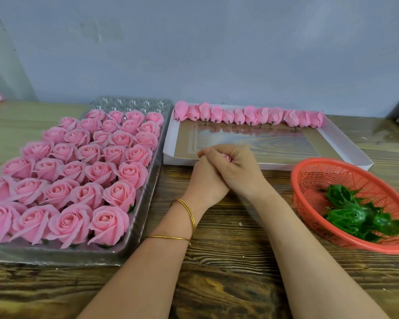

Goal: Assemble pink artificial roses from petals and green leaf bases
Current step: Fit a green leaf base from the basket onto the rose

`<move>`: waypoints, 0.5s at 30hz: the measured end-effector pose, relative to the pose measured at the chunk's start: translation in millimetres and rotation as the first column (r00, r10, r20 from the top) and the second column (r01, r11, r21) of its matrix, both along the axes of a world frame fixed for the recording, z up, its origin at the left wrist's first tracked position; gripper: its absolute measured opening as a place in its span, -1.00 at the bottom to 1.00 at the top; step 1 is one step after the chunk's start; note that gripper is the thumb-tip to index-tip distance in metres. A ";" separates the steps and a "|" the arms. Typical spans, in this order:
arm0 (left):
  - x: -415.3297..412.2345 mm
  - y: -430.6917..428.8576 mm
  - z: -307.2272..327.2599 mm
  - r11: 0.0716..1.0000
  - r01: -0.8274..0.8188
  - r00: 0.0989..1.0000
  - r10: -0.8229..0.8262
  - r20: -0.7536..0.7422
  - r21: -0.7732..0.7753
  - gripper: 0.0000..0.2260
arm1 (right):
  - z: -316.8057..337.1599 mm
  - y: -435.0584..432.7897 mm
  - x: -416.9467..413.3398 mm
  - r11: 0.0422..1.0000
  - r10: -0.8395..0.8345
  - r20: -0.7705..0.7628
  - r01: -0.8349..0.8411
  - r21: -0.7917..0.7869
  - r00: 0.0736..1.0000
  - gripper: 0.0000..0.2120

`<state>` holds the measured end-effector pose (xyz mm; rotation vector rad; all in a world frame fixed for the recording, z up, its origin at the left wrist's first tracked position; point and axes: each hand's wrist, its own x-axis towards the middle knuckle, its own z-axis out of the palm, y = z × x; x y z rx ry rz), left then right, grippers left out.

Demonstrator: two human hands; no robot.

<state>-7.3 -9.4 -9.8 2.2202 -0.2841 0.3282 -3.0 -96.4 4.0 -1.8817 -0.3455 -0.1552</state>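
Both hands meet at the middle of the wooden table (217, 261), the right hand (240, 168) folded over the left hand (206, 180), fingers curled tight round a pink rose (226, 157). Only a sliver of soft pink petal shows between them, so its axis and facing cannot be told. Green leaf bases (352, 215) lie in a red basket (309, 171) at the right edge. Pink buds (249, 115) line a white box's (171, 157) far edge, stems pointing nearward.

Rough wood table (228, 261), plastic basket (309, 171)
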 end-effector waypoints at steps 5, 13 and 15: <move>3.2 -0.5 -1.7 0.998 0.017 0.999 -0.015 0.042 -0.052 -0.87 | -1.9 -0.5 0.6 0.999 0.010 0.026 -0.010 0.031 1.000 -0.79; 6.3 -4.8 -5.4 0.998 -0.018 1.000 0.018 0.000 -0.052 -0.87 | 1.2 -5.0 1.5 0.982 0.105 -0.130 -0.082 0.172 0.986 -0.85; 6.7 -5.0 -6.1 0.999 -0.008 1.000 0.008 0.014 -0.035 -0.88 | 3.0 -6.8 -0.2 0.974 0.130 -0.180 -0.092 0.206 0.975 -0.79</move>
